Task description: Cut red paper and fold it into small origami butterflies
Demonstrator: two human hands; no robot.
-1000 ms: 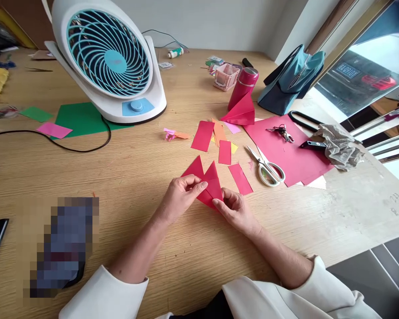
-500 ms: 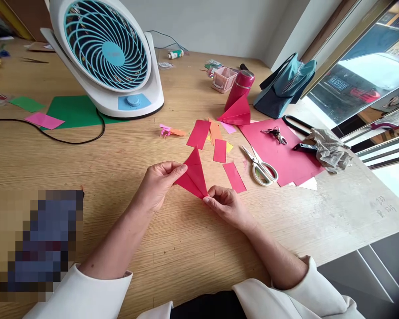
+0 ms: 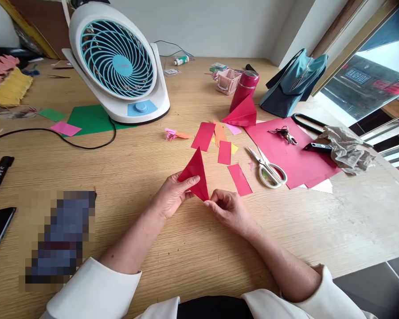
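A piece of folded red paper [image 3: 197,170], pointed at the top, is held up between my two hands just above the table. My left hand [image 3: 174,195] grips its left side, the thumb lying across the front and the fingers behind. With thumb and forefinger, my right hand [image 3: 231,210] pinches the lower right corner. Beyond the hands lie red paper rectangles, among them one piece [image 3: 240,179] close to my right hand. White-handled scissors [image 3: 269,170] rest to the right with blades pointing away. A similar folded red paper shape [image 3: 242,113] stands farther back.
A white and blue fan [image 3: 119,66] stands at the back left, its black cable [image 3: 96,145] on the table. At right are red sheets [image 3: 279,150], keys [image 3: 287,135] and a crumpled cloth [image 3: 346,146]. A red flask [image 3: 246,86] and blue bag [image 3: 292,84] stand behind.
My left hand has shifted its hold, its thumb now farther across the red paper. My right hand still pinches the lower corner. The view has swung left, bringing a black marker into sight.
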